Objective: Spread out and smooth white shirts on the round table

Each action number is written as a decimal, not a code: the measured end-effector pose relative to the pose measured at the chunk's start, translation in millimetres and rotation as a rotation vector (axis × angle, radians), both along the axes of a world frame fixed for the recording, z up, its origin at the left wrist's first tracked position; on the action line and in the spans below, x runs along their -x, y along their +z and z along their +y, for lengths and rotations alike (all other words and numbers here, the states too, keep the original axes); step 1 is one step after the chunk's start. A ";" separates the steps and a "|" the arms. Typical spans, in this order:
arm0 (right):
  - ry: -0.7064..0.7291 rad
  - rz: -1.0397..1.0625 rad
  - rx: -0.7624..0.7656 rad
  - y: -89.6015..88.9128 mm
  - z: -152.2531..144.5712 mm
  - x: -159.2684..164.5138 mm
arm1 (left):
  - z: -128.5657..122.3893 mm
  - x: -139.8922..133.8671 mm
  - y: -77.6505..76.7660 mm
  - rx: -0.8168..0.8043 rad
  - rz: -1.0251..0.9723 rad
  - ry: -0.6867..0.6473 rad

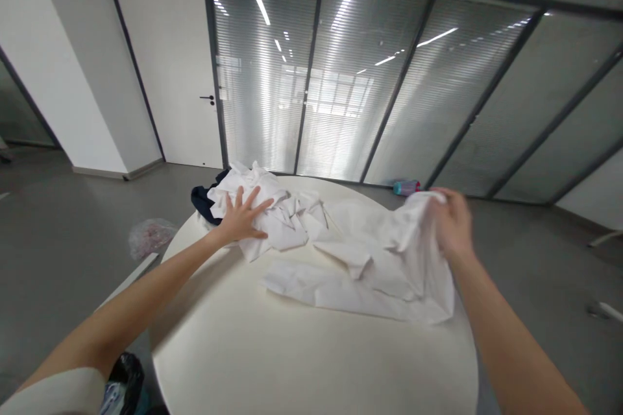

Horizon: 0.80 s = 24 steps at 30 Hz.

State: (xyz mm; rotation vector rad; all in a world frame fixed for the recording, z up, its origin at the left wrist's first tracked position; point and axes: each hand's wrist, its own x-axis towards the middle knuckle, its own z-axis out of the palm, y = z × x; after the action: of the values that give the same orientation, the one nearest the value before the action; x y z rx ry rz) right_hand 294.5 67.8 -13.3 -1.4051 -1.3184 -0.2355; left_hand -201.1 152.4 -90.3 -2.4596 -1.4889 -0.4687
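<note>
The left hand (242, 217) lies flat, fingers spread, pressed palm-down on a crumpled heap of white cloth (272, 214). The right hand (450, 224) is closed around a raised fold of a larger white fabric garment (370, 259); motion blur hides the individual fingers, so the exact grip cannot be resolved. The garment spreads between the two hands and drapes down from the right hand onto the round white bench (292, 356). Whether the heap under the left hand and the garment are one piece or separate pieces cannot be told.

Beyond the left hand, a dark navy cloth (202, 202) shows only partly; the white heap covers the rest. Beyond the right hand, a small teal and pink cylindrical object (406, 187) lies on the grey floor, partly hidden behind the lifted fabric. Outboard of the left forearm, a crumpled clear plastic bag (150, 235) lies on the floor. Below the left elbow, a black bag (124, 379) is cut off by the frame edge.
</note>
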 end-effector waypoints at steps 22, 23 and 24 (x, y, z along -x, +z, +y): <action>-0.327 -0.087 0.052 -32.2 -25.3 36.9 | -33.4 -58.8 18.7 0.147 -0.432 -0.239; -0.333 0.016 -0.019 -23.8 -31.8 38.6 | -48.0 -70.1 22.7 0.325 -0.509 -0.367; -0.315 0.118 -0.082 -16.2 -39.3 44.3 | -63.4 -81.9 26.0 0.561 -0.590 -0.488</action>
State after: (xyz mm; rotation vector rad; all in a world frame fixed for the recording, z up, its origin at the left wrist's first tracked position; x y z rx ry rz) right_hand 250.2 28.5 -29.5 -1.5295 -0.9773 -0.4061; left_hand -119.2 89.0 -64.2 -3.3663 -1.3071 -1.0686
